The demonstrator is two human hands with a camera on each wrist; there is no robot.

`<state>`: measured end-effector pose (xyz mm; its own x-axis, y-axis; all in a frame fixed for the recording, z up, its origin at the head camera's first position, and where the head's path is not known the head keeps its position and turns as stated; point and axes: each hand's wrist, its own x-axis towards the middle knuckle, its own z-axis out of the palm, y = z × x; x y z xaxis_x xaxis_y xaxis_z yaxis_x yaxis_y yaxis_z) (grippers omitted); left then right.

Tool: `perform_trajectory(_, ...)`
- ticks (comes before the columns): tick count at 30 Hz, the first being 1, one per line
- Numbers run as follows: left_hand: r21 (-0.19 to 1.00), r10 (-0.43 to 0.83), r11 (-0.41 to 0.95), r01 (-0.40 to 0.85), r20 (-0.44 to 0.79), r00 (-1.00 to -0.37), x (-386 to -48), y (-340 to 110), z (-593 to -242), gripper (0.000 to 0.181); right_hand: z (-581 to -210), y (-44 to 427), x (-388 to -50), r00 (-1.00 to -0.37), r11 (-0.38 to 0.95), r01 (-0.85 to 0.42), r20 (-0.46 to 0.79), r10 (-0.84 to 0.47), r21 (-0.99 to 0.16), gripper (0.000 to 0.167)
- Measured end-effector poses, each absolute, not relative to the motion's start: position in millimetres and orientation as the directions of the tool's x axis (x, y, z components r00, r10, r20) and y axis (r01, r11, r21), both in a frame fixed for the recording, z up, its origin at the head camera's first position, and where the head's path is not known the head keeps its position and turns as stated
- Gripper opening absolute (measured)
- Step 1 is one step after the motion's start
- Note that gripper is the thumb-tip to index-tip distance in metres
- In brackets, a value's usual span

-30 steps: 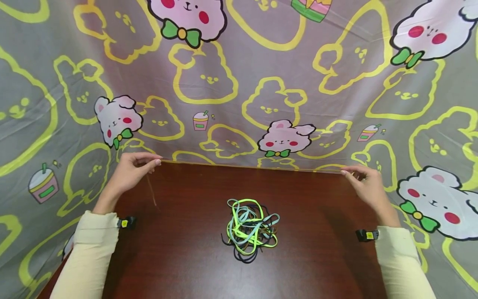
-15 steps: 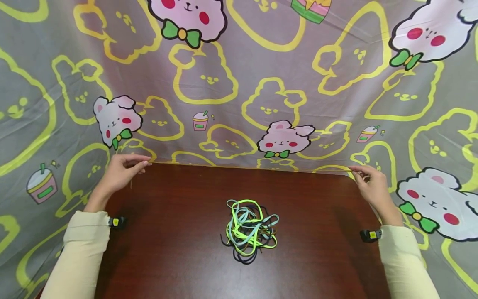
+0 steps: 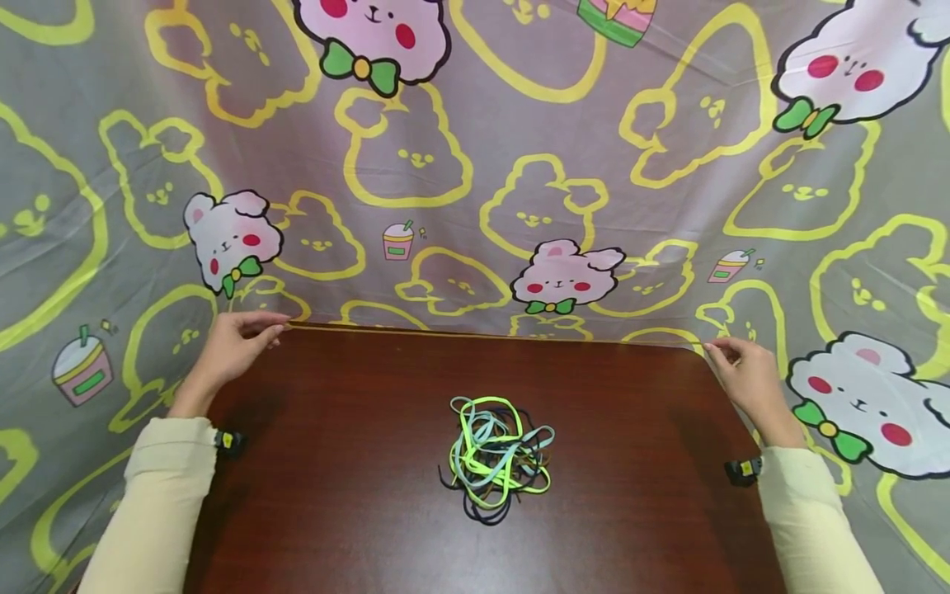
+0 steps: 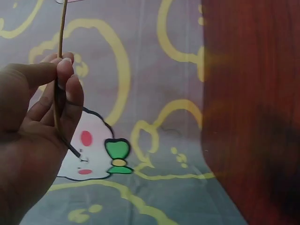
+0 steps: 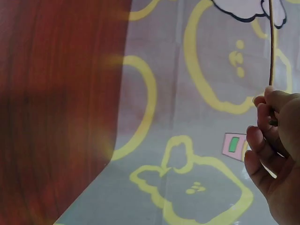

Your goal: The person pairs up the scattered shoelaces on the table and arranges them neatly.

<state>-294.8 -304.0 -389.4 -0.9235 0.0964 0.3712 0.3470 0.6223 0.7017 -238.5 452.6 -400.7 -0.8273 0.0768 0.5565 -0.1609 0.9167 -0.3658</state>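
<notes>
Between the two raised hands, a thin brown cord (image 4: 61, 33) is stretched in a nearly straight line, seen from the head along the far edge of the table (image 3: 356, 503). Its one end is pinched between the thumb and forefinger of the left hand (image 3: 239, 342), and a short dark-tipped tail is left hanging below that grip, across the palm. The other end is pinched likewise by the right hand (image 3: 748, 379), with a short stub seen just under the thumb. By neither hand is anything else held; the remaining fingers are loosely bent. Nearer the body than both hands, and about midway between them, a tangled heap of laces (image 3: 496, 458) in lime green, pale blue, navy and brown is laid on the table. Beyond the hands and to either side, a grey cloth (image 3: 445, 124) printed with yellow outlines and white rabbits is hung.
</notes>
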Motion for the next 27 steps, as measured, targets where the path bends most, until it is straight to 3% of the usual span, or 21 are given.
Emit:
perform_trajectory(12, 0.657, 0.051, 0.666, 0.355, 0.434, -0.899, -304, -313, -417, 0.020, -415, 467, -234, -0.922, 0.945, -0.105, 0.387, 0.024, -0.309, 0.024)
perform_trajectory(19, 0.608, 0.043, 0.714, 0.347, 0.456, -0.889, -308, -317, -429, 0.016, -419, 477, -234, -0.939, 0.949, -0.043, 0.336, 0.069, -0.314, 0.029)
perform_trajectory(27, 0.526, 0.068, 0.785, 0.328, 0.453, -0.889, -314, -322, -447, 0.016, -434, 489, -242, -0.953, 0.965, -0.047, 0.302, 0.034, -0.256, 0.022)
